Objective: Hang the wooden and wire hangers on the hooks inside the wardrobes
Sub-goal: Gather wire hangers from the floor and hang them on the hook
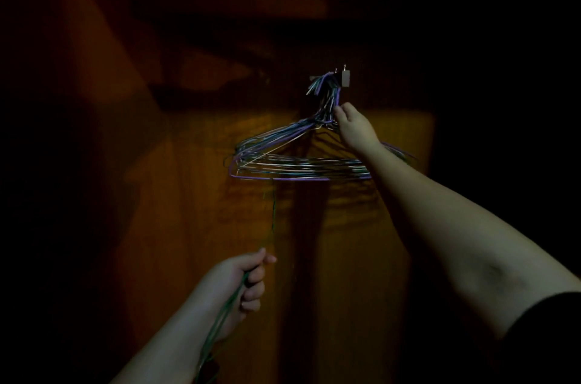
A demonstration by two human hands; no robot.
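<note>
A thick bunch of wire hangers (283,160), purple, green and silver, hangs from small metal hooks (341,75) on the wardrobe's wooden back panel. My right hand (353,124) reaches up and pinches the necks of the bunch just below the hooks. Lower down, my left hand (245,283) grips a few dark green wire hangers (220,324) that trail down along my forearm; one thin green wire (273,210) rises from that fist toward the hanging bunch.
The wardrobe interior is very dim. An orange-brown wooden back panel (361,226) fills the middle, a side wall (94,84) slopes away on the left, and a dark shelf or rail (251,31) crosses above the hooks. The right side is black.
</note>
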